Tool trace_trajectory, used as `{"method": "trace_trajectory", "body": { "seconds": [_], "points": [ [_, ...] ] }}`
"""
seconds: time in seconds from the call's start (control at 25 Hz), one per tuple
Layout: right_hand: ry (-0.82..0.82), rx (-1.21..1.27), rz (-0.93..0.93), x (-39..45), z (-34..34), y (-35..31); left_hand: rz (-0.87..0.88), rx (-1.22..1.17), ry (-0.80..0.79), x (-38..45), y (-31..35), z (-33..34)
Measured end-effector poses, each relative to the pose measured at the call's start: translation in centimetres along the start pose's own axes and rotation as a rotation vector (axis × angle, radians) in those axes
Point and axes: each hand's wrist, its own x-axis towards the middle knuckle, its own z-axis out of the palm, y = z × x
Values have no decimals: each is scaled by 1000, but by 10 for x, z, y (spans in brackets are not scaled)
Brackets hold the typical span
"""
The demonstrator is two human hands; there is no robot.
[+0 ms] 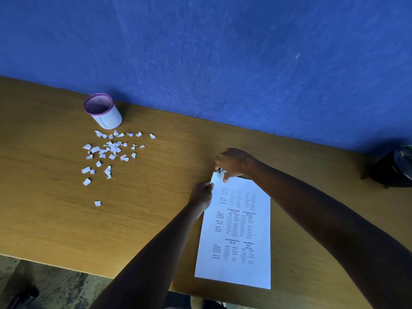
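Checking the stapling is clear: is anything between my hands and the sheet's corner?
Nothing visible. The right hand has the stapler on a corner of the printed sheet, the left hand holds its edge; paper scraps lie apart.
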Motion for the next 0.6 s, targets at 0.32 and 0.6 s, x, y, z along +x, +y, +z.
{"method": "trace_trajectory", "body": {
  "seconds": [0.32,0.6],
  "points": [
    [644,1048,688,-91,95,25,2,17,6,-1,1,1],
    [1133,1320,1273,-150,178,-5,-9,-36,6,5,-3,1]
  ]
}}
